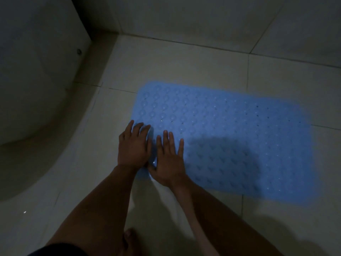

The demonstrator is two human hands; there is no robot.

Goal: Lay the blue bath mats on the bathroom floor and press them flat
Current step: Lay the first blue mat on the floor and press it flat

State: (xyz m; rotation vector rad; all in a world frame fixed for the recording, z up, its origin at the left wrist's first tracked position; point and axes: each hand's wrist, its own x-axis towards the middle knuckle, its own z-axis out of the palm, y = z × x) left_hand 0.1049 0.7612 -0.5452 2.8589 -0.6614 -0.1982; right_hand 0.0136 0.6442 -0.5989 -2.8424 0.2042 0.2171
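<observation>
Head view shows a white fixture (36,80) at far left, then the left hand (133,145) and right hand (169,161), both flat and splayed, side by side on the near-left end of the blue bath mat (230,130) spread on the tiled floor (184,61). Pressing only this end could leave the far right edge lifted, or slide the mat.

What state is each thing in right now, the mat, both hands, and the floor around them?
blue bath mat: spread out on the floor, looks flat
left hand: open, palm down on the mat's near-left edge
right hand: open, fingers spread, pressing on the mat
tiled floor: bare, dimly lit
</observation>
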